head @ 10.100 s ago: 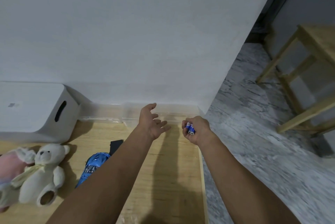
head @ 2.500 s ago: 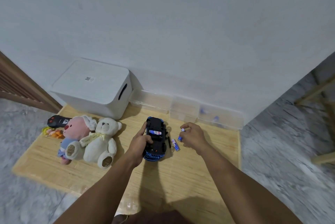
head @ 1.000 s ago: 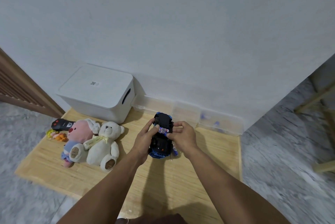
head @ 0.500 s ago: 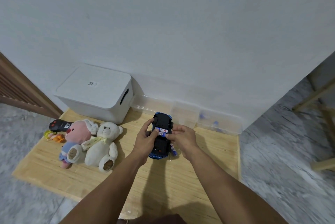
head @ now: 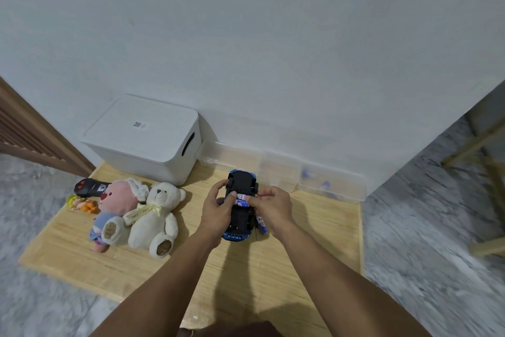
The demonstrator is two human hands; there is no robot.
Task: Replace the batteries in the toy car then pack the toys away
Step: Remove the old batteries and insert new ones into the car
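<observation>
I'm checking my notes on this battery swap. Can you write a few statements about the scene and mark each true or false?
1. The toy car lies upside down, its black underside up. True.
2. The left hand rests idle on the mat. False: it holds the car.
3. The right hand pinches a battery at the car's underside. True.
4. The white storage box stands open. False: its lid is on.
5. A loose battery lies right of the car. True.
</observation>
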